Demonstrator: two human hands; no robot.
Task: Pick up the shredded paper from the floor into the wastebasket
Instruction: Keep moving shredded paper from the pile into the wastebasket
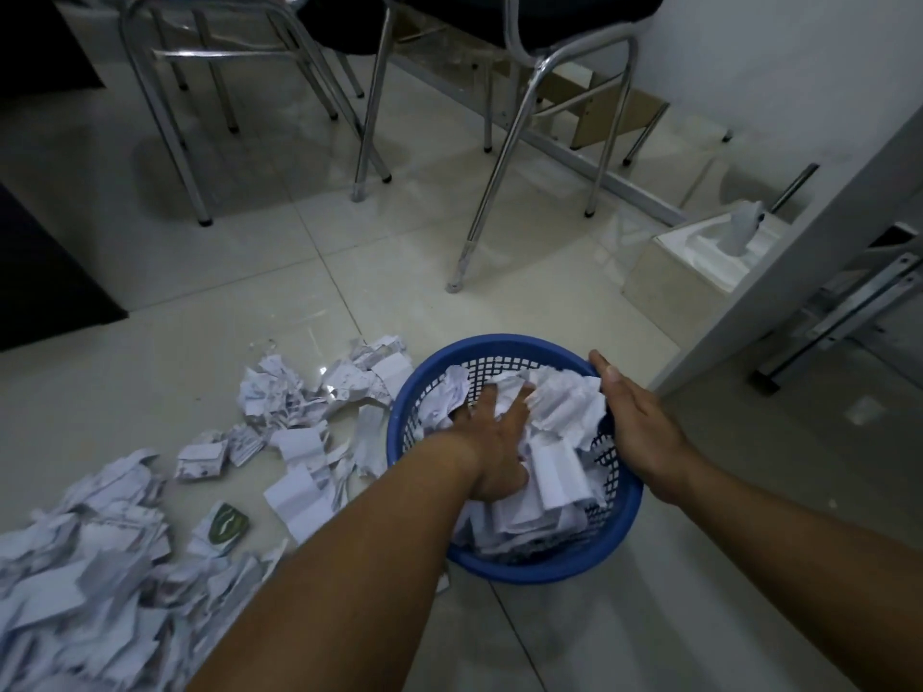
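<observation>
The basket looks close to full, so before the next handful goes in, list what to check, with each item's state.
1. Upright wastebasket on the floor: ok.
2. Steadying right hand resting on the rim: ok.
3. Free left hand, fingers straight, pressing on the paper inside: ok.
4. Room for more: not ok, the paper inside heaps up to the rim.
5. Floor cleared: not ok, shredded paper lies left of the wastebasket.
6. Depth left under the heap: cannot tell.
</observation>
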